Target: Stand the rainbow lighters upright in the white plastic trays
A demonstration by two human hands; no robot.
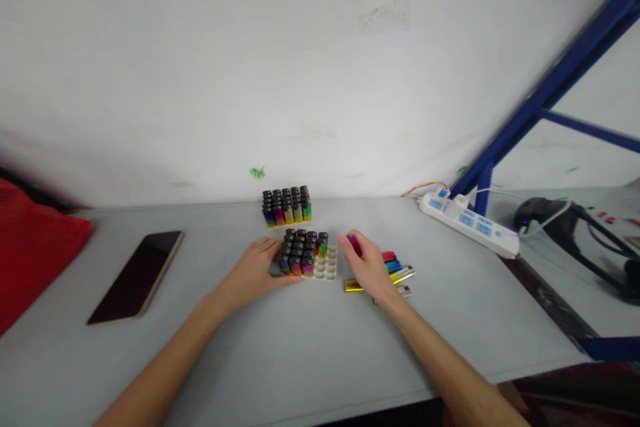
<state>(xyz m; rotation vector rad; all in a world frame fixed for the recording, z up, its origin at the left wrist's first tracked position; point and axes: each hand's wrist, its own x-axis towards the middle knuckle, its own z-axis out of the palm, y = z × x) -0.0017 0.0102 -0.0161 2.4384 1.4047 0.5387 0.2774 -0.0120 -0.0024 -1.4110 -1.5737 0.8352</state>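
A white tray (326, 269) with round-edged pockets stands on the table, its left part filled with upright lighters (296, 265) with black tops and coloured bodies. Several pockets on its right side are bare. My left hand (254, 265) grips the tray's left end, thumb along the front edge. Just right of the tray, my right hand (371, 265) is closed around a purple lighter (355, 244), partly hidden by the fingers. Beneath and beside that hand lie several loose lighters (401, 274) in yellow, blue, red and silver.
Near the wall stands a second block of upright lighters (287, 208). A phone (137, 277) and red cloth (37, 247) lie to the left. On the right are a white power strip (467, 223), a black headset-like device (565, 233) and a blue metal frame (525, 107).
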